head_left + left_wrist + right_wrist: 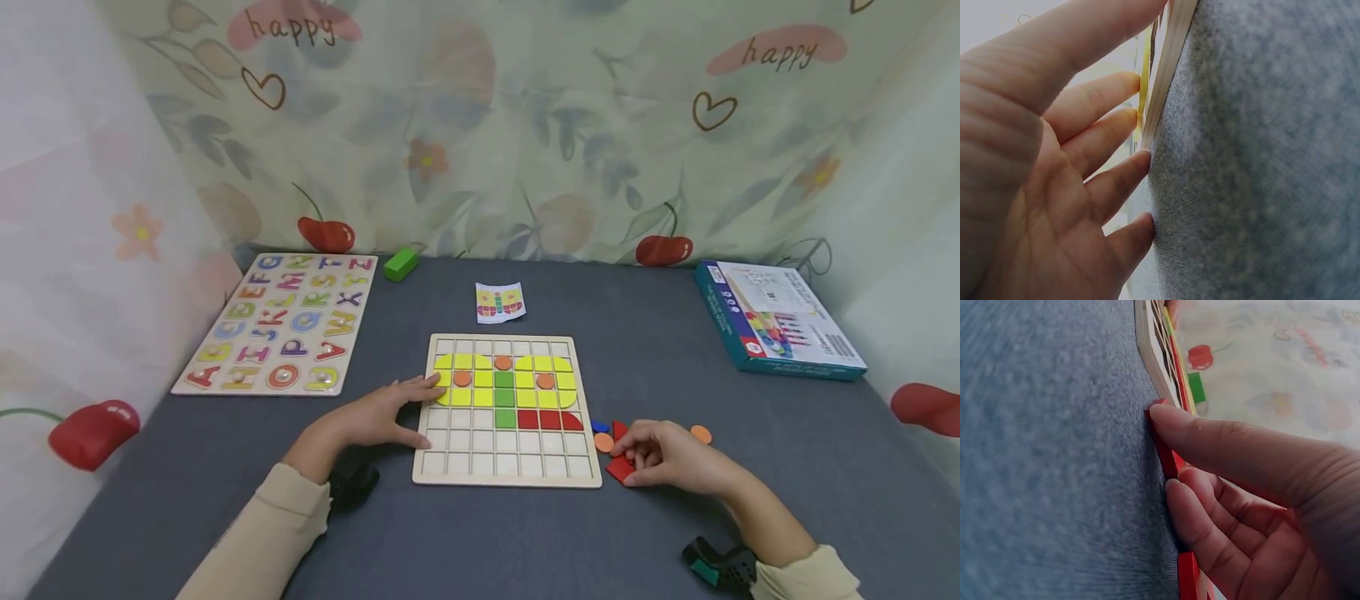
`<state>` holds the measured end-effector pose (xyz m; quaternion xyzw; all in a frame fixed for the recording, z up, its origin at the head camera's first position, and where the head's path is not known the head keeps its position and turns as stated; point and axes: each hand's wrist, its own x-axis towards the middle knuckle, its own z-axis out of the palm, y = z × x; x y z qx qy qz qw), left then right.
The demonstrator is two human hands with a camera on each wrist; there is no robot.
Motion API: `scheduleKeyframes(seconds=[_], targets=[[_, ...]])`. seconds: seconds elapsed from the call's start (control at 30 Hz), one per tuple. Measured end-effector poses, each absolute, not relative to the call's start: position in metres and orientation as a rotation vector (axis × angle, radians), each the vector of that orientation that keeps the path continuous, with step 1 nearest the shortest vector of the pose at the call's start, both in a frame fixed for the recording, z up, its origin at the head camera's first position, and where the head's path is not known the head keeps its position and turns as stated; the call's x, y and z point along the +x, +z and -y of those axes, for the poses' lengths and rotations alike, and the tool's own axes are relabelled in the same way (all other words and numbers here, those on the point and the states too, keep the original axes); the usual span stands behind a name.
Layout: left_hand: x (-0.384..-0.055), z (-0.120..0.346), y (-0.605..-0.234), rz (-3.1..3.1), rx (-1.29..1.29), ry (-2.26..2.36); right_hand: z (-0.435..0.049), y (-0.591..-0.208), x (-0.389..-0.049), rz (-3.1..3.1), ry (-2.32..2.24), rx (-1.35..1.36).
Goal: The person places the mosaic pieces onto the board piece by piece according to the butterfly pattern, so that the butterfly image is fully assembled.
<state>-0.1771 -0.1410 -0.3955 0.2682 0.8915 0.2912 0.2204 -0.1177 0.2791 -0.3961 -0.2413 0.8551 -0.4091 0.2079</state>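
A wooden grid board (510, 467) lies flat on the table, filled in part with yellow, orange, green and red tiles. Across its left edge rests my left hand (382, 414), fingers spread, with two fingertips near the yellow tiles (1143, 81) and the thumb low on the frame. Beside the board's lower right corner, my right hand (671, 454) holds a flat red tile (1166, 447) between thumb and curled fingers, close over the cloth. Another red tile (1189, 575) lies by those fingers. A blue tile (600, 426) and an orange disc (603, 442) are near the board's right edge.
Behind the board lies a small butterfly pattern card (500, 302). An alphabet board (262, 333) is at left, with a green block (401, 264) near its top corner. A flat box (780, 321) lies at right. Another orange disc (701, 434) is beyond my right hand.
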Motion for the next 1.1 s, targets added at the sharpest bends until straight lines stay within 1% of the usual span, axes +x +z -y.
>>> scheduleKeyframes(seconds=[0.13, 0.63, 0.87, 1.1], targets=[[-0.177, 0.141, -0.395, -2.464, 0.747, 0.81, -0.278, -0.396, -0.117, -2.411, -1.108, -0.707], [-0.177, 0.143, -0.395, -2.471, 0.766, 0.803, -0.275, -0.391, -0.115, -2.436, -1.061, -0.66], [-0.177, 0.142, -0.395, -2.472, 0.762, 0.799, -0.279, -0.395, -0.121, -2.369, -1.155, -0.669], [-0.178, 0.142, -0.395, -2.472, 0.764, 0.799, -0.273, -0.393, -0.133, -2.421, -1.191, -0.588]])
